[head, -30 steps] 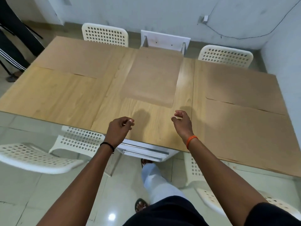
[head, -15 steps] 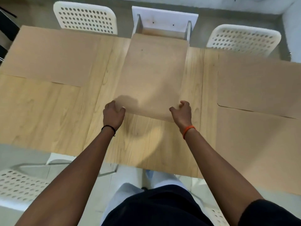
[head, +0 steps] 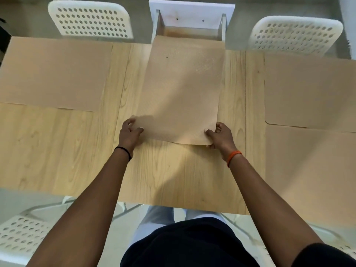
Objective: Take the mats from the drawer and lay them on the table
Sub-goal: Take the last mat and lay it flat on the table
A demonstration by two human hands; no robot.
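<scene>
A mat [head: 55,74] lies flat at the table's [head: 48,151] left. The left hand [head: 129,134] pinches the centre mat's [head: 183,93] near-left corner, the right hand [head: 221,137] its near-right corner, which seems slightly lifted; two mats [head: 312,89] lie right.

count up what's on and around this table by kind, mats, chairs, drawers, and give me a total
Mats: 4, namely the centre mat held at its near corners by the left hand and right hand, one at far left, two at right.
Chairs: 3 clearly seen, two across the table, one at near left.
Drawers: 1, open.
Total: 8
</scene>
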